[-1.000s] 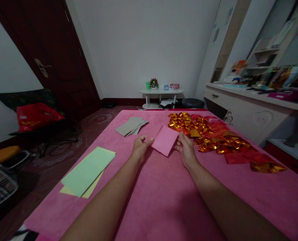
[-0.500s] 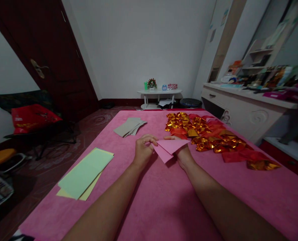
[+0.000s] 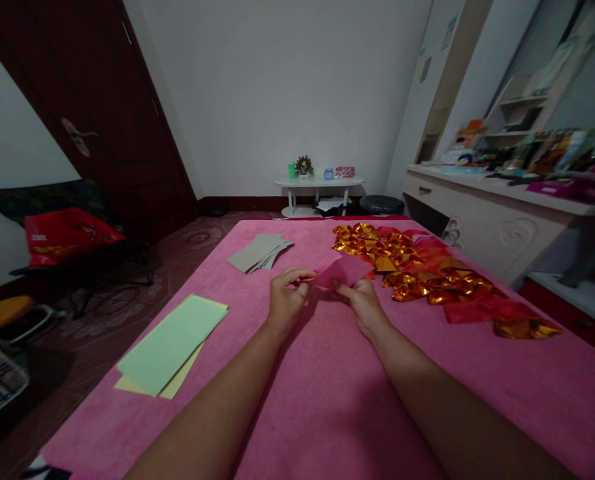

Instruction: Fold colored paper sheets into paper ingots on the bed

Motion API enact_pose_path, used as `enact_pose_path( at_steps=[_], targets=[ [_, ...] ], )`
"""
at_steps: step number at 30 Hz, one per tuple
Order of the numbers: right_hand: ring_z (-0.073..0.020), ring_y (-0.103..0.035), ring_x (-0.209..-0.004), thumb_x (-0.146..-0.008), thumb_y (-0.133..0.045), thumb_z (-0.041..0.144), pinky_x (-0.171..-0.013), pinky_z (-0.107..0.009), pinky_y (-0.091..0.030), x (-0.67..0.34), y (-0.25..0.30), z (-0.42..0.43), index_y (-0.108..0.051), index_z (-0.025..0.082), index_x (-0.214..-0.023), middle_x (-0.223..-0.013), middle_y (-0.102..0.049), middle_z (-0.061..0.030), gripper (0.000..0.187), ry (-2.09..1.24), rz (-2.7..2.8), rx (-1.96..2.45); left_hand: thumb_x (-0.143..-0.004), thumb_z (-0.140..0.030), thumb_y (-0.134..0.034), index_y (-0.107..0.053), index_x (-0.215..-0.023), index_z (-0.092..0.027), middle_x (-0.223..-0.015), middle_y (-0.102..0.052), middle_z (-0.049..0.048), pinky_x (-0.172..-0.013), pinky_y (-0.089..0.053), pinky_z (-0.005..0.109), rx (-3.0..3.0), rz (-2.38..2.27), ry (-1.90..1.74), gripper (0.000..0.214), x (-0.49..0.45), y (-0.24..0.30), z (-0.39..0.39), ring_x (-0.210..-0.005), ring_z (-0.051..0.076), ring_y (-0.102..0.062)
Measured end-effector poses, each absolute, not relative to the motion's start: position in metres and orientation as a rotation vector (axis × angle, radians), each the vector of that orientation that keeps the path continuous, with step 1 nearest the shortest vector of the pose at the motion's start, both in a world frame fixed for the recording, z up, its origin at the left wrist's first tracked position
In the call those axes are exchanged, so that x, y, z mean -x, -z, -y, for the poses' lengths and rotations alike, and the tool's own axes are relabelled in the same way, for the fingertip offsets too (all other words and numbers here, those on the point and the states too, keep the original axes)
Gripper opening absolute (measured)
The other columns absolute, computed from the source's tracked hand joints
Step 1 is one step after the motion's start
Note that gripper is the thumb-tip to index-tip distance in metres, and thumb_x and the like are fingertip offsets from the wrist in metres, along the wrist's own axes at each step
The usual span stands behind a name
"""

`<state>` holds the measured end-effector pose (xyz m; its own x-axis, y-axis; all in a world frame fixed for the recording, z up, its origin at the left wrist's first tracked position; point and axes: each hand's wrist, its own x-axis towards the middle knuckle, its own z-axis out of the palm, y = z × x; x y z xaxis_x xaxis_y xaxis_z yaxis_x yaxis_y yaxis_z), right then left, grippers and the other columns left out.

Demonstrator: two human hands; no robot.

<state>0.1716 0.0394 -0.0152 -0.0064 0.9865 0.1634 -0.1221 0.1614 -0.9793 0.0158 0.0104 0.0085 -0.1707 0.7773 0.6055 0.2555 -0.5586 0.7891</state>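
Note:
A folded sheet of pink paper (image 3: 345,269) is held up over the pink-covered table (image 3: 322,387). My left hand (image 3: 290,293) pinches its left corner between thumb and fingers. On the right side, my right hand (image 3: 360,300) grips the paper with the thumb in front; its fingers are partly hidden behind the sheet. Light green paper (image 3: 172,347) lies over yellow paper (image 3: 170,388) to the left of my hands. Beyond my left hand, several grey paper pieces (image 3: 257,252) are fanned out.
Shiny gold and red folded paper pieces (image 3: 407,267) cover the table's right rear. A small white table (image 3: 320,182) stands by the wall. At right is a cluttered white dresser (image 3: 497,200); at left, a chair holds a red bag (image 3: 70,237).
The pink paper has been turned over: its point aimed down toward me before and now stands upward. My right thumb has come round to the near side; the left hand has barely moved.

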Motion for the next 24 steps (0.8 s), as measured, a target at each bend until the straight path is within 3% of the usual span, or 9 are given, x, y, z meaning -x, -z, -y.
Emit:
enact_pose_path(
  at_steps=[12, 18, 20, 24],
  targets=[
    [-0.0179, -0.062, -0.057, -0.056, -0.079, 0.040, -0.059, -0.032, -0.052, -0.172, 0.012, -0.035, -0.065, 0.016, -0.066, -0.063, -0.069, -0.0048, 0.029, -1.271, 1.144, 1.026, -0.082, -0.013, -0.055, -0.073, -0.098, -0.024, -0.081, -0.060, 0.0036, -0.069, -0.044, 0.025, -1.934, -1.144, -1.768, 0.026, -0.016, -0.010, -0.007, -0.076, 0.014, -0.055],
    [-0.0198, -0.066, -0.084, -0.063, -0.077, 0.033, -0.078, -0.033, -0.050, -0.175, 0.005, -0.035, -0.068, 0.022, -0.100, -0.097, -0.071, -0.0033, 0.040, -1.086, 1.175, 0.819, -0.082, -0.011, -0.054, -0.072, -0.096, -0.025, -0.080, -0.057, 0.0032, -0.069, -0.043, 0.026, -2.039, -1.230, -1.773, 0.027, -0.009, -0.009, -0.008, -0.076, 0.014, -0.054],
    [-0.0197, -0.064, -0.090, -0.061, -0.078, 0.029, -0.082, -0.032, -0.049, -0.176, 0.002, -0.036, -0.067, 0.023, -0.103, -0.102, -0.070, -0.0022, 0.043, -1.029, 1.183, 0.766, -0.081, -0.010, -0.053, -0.071, -0.098, -0.024, -0.081, -0.057, 0.0040, -0.069, -0.043, 0.026, -2.138, -1.235, -1.738, 0.029, -0.007, -0.007, -0.008, -0.077, 0.015, -0.053],
    [-0.0180, -0.062, -0.081, -0.065, -0.074, 0.028, -0.077, -0.030, -0.047, -0.178, 0.002, -0.037, -0.071, 0.021, -0.088, -0.087, -0.069, 0.0001, 0.024, -0.919, 1.208, 0.785, -0.079, -0.009, -0.054, -0.070, -0.099, -0.023, -0.084, -0.058, 0.0061, -0.070, -0.041, 0.026, -2.350, -1.233, -1.636, 0.029, -0.006, -0.005, -0.006, -0.080, 0.016, -0.053]
  ],
)
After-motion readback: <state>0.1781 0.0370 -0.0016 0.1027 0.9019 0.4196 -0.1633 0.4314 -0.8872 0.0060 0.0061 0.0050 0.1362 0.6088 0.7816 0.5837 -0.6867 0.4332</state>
